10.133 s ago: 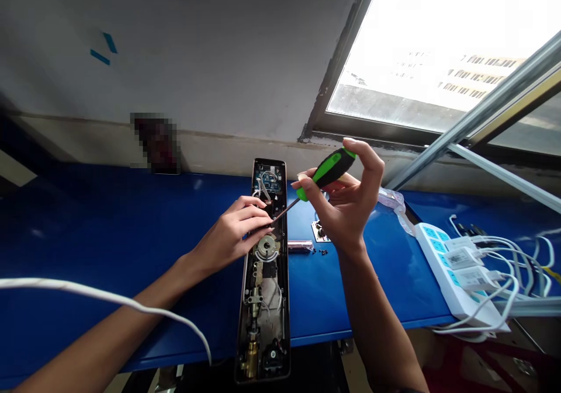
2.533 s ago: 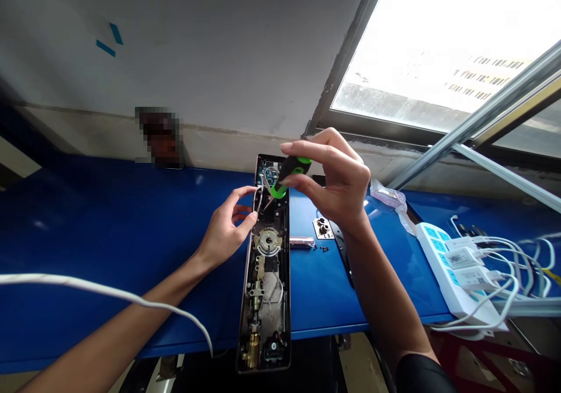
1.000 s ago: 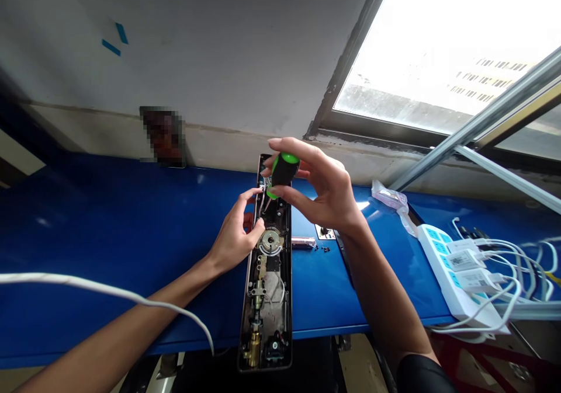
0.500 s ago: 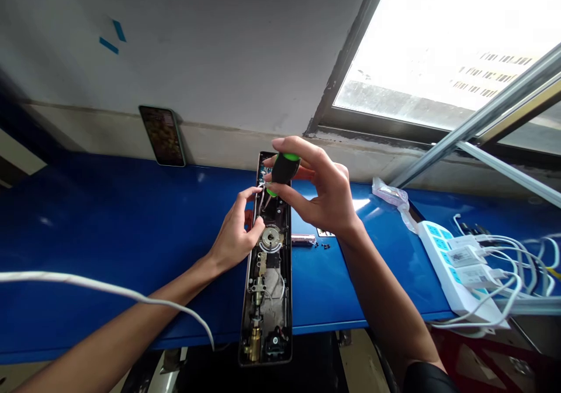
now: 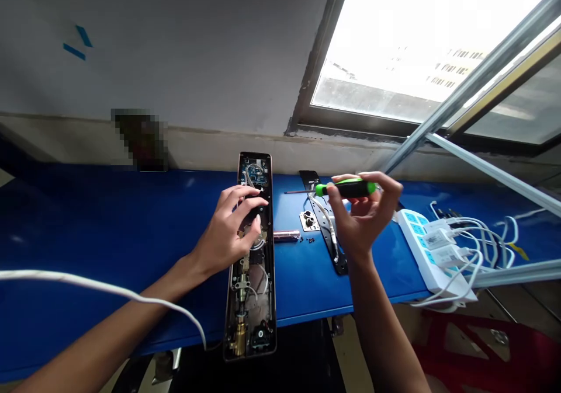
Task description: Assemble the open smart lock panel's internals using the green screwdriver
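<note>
A long dark housing (image 5: 272, 288) lies lengthwise before me, its near end over the table edge. Inside it are a blue circuit board (image 5: 258, 174), wires, and a brass cylinder (image 5: 241, 339) at the near end. My left hand (image 5: 234, 223) is over the housing's upper half, fingers curved and apart; whether they touch anything inside, I cannot tell. Right of the housing, my right hand (image 5: 362, 215) grips a green-and-black screwdriver (image 5: 350, 188), its shaft pointing left. Beneath and beside that hand lies a black perforated panel (image 5: 324, 229) with a white cable.
A small metal plate (image 5: 309, 221), a wrapped pinkish bar (image 5: 287, 236) and several tiny screws (image 5: 311, 240) lie right of the housing. A white power strip (image 5: 416, 241) with plugs and cables is farther right. A white cable (image 5: 109, 287) crosses at left. A pixelated patch (image 5: 144, 142) stands against the wall.
My right hand has drawn the screwdriver out of the housing and to the right, turning it level. My left fingers have spread over the housing. The view has shifted right, showing the panel.
</note>
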Tool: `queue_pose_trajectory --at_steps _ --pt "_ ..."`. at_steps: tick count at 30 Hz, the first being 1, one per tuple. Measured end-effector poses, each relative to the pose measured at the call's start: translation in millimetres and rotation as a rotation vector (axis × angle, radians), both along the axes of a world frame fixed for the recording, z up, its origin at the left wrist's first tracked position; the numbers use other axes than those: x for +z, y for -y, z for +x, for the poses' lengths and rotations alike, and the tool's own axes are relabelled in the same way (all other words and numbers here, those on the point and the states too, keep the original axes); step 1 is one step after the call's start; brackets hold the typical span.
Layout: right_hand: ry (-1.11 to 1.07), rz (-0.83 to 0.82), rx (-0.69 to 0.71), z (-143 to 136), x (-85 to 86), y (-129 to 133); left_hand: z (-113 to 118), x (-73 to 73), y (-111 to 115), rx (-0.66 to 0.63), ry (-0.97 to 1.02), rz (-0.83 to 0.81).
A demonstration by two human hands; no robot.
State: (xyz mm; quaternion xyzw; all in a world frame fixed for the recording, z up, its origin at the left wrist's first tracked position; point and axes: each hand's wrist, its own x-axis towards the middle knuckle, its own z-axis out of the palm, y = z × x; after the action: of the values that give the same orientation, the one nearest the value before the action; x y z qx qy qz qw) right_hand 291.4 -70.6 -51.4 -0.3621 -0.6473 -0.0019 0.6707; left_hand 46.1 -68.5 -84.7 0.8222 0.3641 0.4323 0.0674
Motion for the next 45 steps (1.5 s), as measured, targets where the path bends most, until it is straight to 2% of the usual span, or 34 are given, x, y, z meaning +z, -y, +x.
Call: queue_pose_trajectory --at_steps 2,8,13,18,25,28,31,35,38,42,45 --pt "0.071 -0.164 -0.023 1 -13.7 6 8 3.7 -1 -0.057 -0.051 0.048" --pt "0.261 -0.423 -0.155 -7 -46.2 33 27 8.3 -8 -0.159 -0.208 0.069" --pt "0.46 -0.699 -0.234 -12 -55.0 49 35 12.2 -14 -0.198 -0.367 0.058" --pt "0.543 -0.845 -0.251 -21 -59.8 53 43 14.8 -17 -0.194 -0.462 0.07" --pt "0.554 -0.885 -0.191 -21 -65.3 52 56 23.2 -18 -0.29 -0.634 0.007" --pt "0.531 -0.874 -0.18 -9 -62.4 51 63 24.1 -20 -0.306 -0.733 -0.01" --pt "0.492 -0.846 -0.249 11 -58.5 41 69 19.8 -22 -0.312 -0.769 0.018" --pt "0.507 -0.831 -0.359 30 -57.6 19 76 11.6 -26 -0.346 -0.739 0.052" --pt "0.542 -0.832 -0.384 32 -61.1 5 79 9.3 -28 -0.363 -0.709 0.062" --pt "0.558 -0.805 -0.368 28 -66.1 -2 77 12.7 -28 -0.338 -0.74 0.083" --pt "0.54 -0.76 -0.348 27 -63.7 0 69 17.7 -27 -0.359 -0.632 0.078"
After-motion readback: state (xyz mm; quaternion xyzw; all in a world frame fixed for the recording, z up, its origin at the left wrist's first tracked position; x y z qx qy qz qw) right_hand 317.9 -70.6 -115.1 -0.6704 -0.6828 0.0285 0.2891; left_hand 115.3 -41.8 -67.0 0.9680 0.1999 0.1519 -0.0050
